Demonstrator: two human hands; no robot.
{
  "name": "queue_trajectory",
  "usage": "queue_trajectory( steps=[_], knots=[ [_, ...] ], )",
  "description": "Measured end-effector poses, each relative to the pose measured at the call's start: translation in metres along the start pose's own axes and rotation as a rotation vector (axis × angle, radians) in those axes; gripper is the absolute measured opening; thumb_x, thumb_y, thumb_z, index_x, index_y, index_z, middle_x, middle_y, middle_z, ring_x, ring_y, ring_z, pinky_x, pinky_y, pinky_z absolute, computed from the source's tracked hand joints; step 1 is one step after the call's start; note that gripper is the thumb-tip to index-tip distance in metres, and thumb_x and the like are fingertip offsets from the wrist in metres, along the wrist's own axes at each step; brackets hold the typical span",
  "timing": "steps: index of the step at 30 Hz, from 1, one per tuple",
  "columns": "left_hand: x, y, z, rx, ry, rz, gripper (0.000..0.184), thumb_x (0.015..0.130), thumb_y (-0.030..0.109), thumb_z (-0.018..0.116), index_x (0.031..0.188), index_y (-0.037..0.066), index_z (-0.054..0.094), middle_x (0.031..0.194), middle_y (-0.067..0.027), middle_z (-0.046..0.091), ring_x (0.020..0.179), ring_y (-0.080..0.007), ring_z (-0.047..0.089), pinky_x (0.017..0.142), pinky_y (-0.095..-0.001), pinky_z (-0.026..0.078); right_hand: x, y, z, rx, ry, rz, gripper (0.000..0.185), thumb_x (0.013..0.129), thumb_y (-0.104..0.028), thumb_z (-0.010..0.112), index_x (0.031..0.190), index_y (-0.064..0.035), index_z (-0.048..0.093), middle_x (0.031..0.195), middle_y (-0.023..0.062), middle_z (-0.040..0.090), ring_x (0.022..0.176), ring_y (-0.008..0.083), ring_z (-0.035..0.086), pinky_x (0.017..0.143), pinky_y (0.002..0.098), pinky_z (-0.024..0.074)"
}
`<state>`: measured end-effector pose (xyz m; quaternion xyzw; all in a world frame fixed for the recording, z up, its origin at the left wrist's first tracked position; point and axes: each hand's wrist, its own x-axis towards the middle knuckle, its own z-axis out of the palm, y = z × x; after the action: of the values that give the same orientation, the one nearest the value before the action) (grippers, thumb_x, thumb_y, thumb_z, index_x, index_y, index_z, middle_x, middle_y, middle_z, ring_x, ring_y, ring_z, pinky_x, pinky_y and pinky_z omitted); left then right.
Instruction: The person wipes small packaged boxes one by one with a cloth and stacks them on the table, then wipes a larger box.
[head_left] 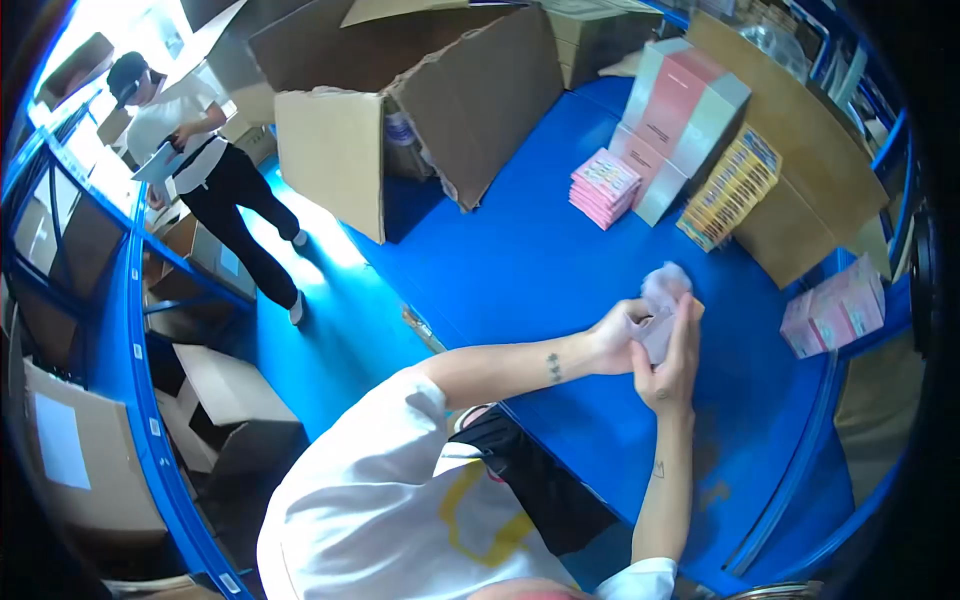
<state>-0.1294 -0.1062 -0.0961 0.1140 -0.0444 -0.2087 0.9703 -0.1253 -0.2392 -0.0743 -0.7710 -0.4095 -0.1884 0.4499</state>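
Note:
Both of my hands are together above the blue table [480, 280], closed around a pale pinkish-white soft item [660, 312]. My left hand [614, 338] grips its left side, and my right hand [672, 365] wraps its right side and bottom. The item's crumpled upper end sticks out past my fingers; what it is cannot be made out. Beyond my hands lies a stack of pink packets [604, 187], beside tall pink-and-white boxes [672, 110]. A yellow stack of small packs [732, 188] leans near an upright cardboard piece [810, 180].
A large open carton [480, 110] stands at the table's far left. More pink packages [833, 308] sit at the right edge. Another person [175, 135] stands in the aisle at the left, beside blue shelving [140, 330] and cartons [90, 450].

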Motion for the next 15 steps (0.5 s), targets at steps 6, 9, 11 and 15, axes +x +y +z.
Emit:
queue_trajectory(
  steps=[6, 9, 11, 15],
  knots=[
    [0.026, -0.001, -0.013, -0.032, -0.119, -0.079, 0.041, 0.099, 0.026, 0.044, 0.134, 0.004, 0.045, 0.135, -0.0214, 0.051, 0.122, -0.0343, 0.052, 0.107, -0.0478, 0.038, -0.002, 0.006, -0.002, -0.397, -0.034, -0.099, 0.062, 0.077, -0.005, 0.062, 0.136, 0.0047, 0.049, 0.147, 0.0261, 0.042, 0.137, 0.0447, 0.039, 0.112, 0.0560, 0.0331],
    [0.039, 0.003, -0.015, -0.055, -0.225, -0.180, 0.040, 0.102, 0.025, 0.041, 0.135, 0.003, 0.045, 0.132, -0.0173, 0.054, 0.119, -0.0300, 0.054, 0.105, -0.0455, 0.039, -0.011, 0.017, -0.005, -0.277, -0.075, -0.145, 0.059, 0.080, -0.011, 0.061, 0.136, 0.0039, 0.050, 0.148, 0.0247, 0.042, 0.138, 0.0429, 0.039, 0.114, 0.0601, 0.0253],
    [0.023, 0.006, 0.018, -0.012, -0.160, -0.209, 0.040, 0.103, 0.025, 0.039, 0.135, 0.003, 0.045, 0.130, -0.0149, 0.055, 0.117, -0.0272, 0.055, 0.104, -0.0440, 0.040, -0.012, 0.025, -0.014, -0.268, -0.071, -0.156, 0.057, 0.082, -0.015, 0.061, 0.136, 0.0034, 0.051, 0.148, 0.0236, 0.042, 0.138, 0.0422, 0.040, 0.115, 0.0625, 0.0207],
    [0.023, -0.007, 0.017, 0.022, -0.077, -0.096, 0.042, 0.105, 0.032, 0.037, 0.137, 0.006, 0.046, 0.132, -0.0115, 0.056, 0.119, -0.0253, 0.054, 0.105, -0.0436, 0.039, -0.005, 0.030, -0.031, -0.313, -0.031, 0.113, 0.062, 0.093, -0.031, 0.049, 0.147, -0.0028, 0.039, 0.155, 0.0196, 0.033, 0.144, 0.0419, 0.027, 0.113, 0.0699, 0.0051]
  ],
)
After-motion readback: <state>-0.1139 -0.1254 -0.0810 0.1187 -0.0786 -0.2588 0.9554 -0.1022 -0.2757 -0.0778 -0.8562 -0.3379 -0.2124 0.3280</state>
